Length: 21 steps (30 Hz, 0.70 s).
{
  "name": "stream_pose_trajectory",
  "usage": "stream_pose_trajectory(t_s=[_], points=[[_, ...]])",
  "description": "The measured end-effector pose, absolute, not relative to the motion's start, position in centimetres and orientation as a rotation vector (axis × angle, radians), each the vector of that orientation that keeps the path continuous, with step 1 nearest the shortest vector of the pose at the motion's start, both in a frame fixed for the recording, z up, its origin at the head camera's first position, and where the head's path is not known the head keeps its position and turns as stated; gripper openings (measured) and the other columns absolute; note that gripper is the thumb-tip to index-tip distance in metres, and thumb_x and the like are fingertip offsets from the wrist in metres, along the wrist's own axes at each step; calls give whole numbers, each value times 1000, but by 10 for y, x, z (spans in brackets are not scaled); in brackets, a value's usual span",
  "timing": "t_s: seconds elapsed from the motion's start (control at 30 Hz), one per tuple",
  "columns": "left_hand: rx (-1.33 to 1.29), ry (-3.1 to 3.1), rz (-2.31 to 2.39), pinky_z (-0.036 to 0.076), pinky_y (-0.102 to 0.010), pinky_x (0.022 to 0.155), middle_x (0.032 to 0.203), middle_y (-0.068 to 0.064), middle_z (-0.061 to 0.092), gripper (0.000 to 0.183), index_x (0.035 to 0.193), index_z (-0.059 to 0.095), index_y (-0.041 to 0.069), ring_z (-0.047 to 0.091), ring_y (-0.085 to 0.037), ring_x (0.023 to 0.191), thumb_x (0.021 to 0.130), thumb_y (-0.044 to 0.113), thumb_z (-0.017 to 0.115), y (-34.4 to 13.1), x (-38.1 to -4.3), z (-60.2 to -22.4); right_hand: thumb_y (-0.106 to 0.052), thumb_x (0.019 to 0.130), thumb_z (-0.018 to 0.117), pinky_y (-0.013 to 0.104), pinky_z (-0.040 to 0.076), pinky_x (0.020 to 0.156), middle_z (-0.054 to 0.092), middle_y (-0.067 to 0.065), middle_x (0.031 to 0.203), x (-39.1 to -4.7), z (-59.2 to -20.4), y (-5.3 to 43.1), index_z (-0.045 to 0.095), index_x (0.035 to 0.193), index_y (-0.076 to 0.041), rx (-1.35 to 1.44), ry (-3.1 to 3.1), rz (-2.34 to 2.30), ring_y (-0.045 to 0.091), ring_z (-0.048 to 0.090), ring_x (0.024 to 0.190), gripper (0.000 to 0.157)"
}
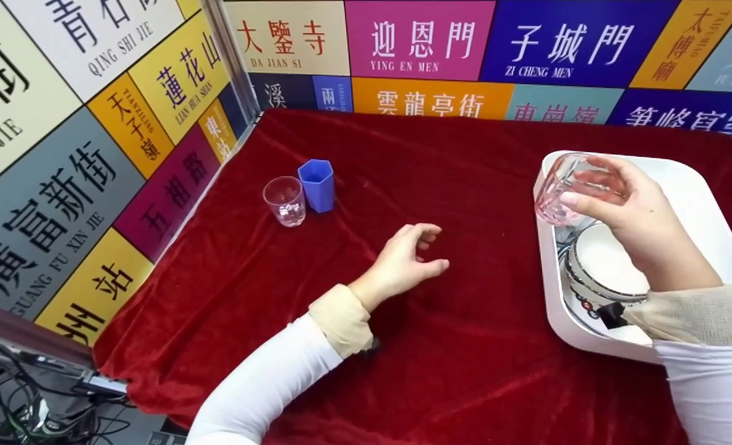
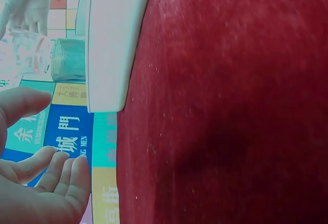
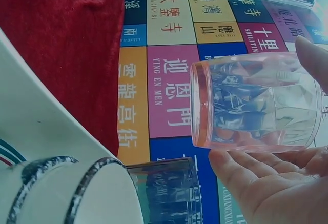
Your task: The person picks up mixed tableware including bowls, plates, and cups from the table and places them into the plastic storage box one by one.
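Observation:
My right hand holds a pink-tinted clear drinking glass between thumb and fingers, above the far left part of a white plastic basin. Seen from the right wrist, the glass has a faceted body and a thick orange-pink end. Below it in the basin are stacked white bowls with dark patterned rims, and beside them another clear glass. My left hand hovers over the red cloth with loosely bent fingers and nothing in them.
On the left of the red cloth, a clear tumbler stands beside a blue hexagonal cup. Panels with printed signs border the table at the back and left. Cables lie on the floor at lower left.

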<state>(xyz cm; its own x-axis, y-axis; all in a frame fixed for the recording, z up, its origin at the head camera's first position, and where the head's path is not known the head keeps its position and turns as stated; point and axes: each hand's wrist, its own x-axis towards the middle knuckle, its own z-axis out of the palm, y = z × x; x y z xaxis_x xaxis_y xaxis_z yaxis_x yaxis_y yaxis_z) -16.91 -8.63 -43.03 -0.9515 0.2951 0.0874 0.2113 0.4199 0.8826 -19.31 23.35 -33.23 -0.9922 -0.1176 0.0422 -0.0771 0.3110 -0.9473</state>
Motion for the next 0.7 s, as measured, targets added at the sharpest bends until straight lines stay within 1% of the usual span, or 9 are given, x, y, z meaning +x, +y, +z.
stream_pose_trajectory(t_s=[0.1,0.23,0.33,0.43,0.57,0.7], points=[[455,2612,1582,57,-40,94,126,-18,60,53,134,58,6,60,-33,116,86,14,78,-91,-171,-432,-17,92,75,9,46,88,57,-4,132,-196,-331,235,36,153,-12,-166,2529,-1837,5,57,116,73],[428,2646,1570,54,-42,97,124,-17,61,53,133,59,7,61,-32,113,85,15,79,-97,-171,-433,-16,91,76,9,46,87,56,-5,130,-198,-330,237,36,153,-13,-131,2527,-1888,9,55,119,74],[401,2645,1566,52,-43,100,125,-17,62,52,133,59,9,61,-32,113,85,16,78,-102,-171,-433,-14,90,77,9,46,87,57,-6,128,-199,-330,240,38,151,-15,-116,2506,-1942,9,55,117,72],[386,2642,1571,51,-42,100,125,-17,61,52,133,59,9,61,-33,113,86,17,78,-106,-172,-434,-11,89,78,8,48,85,58,-6,125,-200,-330,241,41,149,-17,-112,2475,-2012,6,56,112,70],[386,2651,1581,51,-45,100,124,-18,62,51,133,59,7,61,-35,113,86,16,78,-112,-173,-435,-10,87,79,6,51,81,57,-5,123,-203,-329,243,41,148,-16,-88,2474,-2051,6,55,110,73],[384,2669,1582,51,-48,101,123,-19,62,51,132,59,5,61,-36,111,86,15,77,-118,-175,-436,-11,86,80,5,50,80,55,-5,123,-207,-328,246,38,151,-14,-42,2480,-2065,8,54,112,77]])
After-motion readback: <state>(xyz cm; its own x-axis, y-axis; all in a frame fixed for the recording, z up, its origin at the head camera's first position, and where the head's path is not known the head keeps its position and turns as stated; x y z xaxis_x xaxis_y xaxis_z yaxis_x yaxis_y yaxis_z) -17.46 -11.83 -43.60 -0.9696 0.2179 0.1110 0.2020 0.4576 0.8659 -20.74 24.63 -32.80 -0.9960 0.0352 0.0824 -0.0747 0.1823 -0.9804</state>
